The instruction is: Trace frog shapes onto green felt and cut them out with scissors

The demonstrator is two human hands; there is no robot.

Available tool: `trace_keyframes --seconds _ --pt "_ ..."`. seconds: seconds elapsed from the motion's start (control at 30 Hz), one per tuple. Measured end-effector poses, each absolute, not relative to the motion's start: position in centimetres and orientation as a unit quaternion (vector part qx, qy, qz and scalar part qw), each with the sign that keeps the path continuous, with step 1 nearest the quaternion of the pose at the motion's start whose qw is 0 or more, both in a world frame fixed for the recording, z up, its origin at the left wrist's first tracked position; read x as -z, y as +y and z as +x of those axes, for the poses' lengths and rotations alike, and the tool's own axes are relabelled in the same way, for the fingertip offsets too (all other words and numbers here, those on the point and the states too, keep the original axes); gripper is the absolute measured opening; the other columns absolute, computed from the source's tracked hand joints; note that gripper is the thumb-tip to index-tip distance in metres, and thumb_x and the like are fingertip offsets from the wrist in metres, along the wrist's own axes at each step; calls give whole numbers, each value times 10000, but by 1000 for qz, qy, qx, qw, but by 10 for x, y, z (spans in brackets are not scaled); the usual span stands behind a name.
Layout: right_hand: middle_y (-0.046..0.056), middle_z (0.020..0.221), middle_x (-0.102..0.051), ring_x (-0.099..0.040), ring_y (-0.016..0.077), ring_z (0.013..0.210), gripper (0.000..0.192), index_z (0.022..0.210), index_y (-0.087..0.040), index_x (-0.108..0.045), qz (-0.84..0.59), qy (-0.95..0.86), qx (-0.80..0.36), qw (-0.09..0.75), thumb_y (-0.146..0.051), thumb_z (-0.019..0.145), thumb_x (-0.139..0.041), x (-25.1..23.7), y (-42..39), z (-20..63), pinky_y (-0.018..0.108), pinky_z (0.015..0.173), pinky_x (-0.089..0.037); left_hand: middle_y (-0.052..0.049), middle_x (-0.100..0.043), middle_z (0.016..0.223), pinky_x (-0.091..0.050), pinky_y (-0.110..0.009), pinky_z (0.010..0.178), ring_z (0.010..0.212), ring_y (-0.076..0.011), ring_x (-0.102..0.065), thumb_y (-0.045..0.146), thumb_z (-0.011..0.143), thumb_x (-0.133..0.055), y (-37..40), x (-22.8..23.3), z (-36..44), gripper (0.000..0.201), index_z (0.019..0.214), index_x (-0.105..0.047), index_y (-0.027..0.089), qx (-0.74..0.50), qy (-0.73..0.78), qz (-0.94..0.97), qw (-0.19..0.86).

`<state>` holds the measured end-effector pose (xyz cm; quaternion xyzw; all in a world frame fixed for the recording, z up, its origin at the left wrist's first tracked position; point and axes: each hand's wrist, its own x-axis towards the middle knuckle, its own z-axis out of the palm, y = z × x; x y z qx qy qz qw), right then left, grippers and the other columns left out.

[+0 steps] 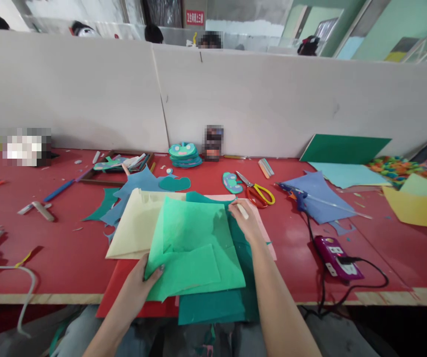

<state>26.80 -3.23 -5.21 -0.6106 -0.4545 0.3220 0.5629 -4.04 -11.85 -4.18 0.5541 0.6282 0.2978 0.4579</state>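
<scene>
While left hand (139,283) grips green felt (194,248) (thumb on top)

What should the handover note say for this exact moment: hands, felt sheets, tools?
Left hand: grips the near-left corner of the light green felt sheet, thumb on top.
Right hand: rests on the stack's far-right edge, holding a small white stick.
Stack: light green on top, over a cream sheet, a dark teal sheet and a red sheet overhanging the table edge.
Scissors and glue gun lie untouched to the right.
Finished frog cutouts are stacked by the partition.
</scene>
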Motion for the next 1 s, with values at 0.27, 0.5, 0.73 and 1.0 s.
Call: trace_keyframes --seconds 0.27,0.5,0.73,1.0 --pt "-28 757 -465 -478 144 625 190 809 -217 -476 -582 -674 -229 395 -255 666 -595 57 -39 271 286 623 -428 -143 -478 1318 -412 -506 942 1216 -330 -447 307 812 -491 -129 38 -28 559 1346 -349 219 -210 658 706 152" --pt "-20 814 -436 -480 145 667 188 833 -221 -462 -587 -685 -223 371 -193 672 -553 60 -39 269 288 647 -432 -67 -343 1446 -208 -495 1097 1368 -244 -200 134 845 -392 -94 16 27 459 1275 -461 277 -92 432 890 111" --pt "18 866 -466 -512 164 729 197 865 -198 -472 -587 -694 -222 354 -148 679 -510 53 -42 270 298 688 -434 -159 -254 1478 -177 -488 1103 1373 -279 -168 406 854 -458 -52 28 86 569 1351 -363 145 -70 396 902 155" --pt "31 775 -539 -555 190 697 116 852 -206 -500 -654 -610 -140 424 -308 806 -470 64 -28 273 303 638 -450 -120 -233 1493 -93 -541 1100 1380 -283 -136 506 864 -370 -52 47 85 566 1363 -354 240 -85 357 913 177"
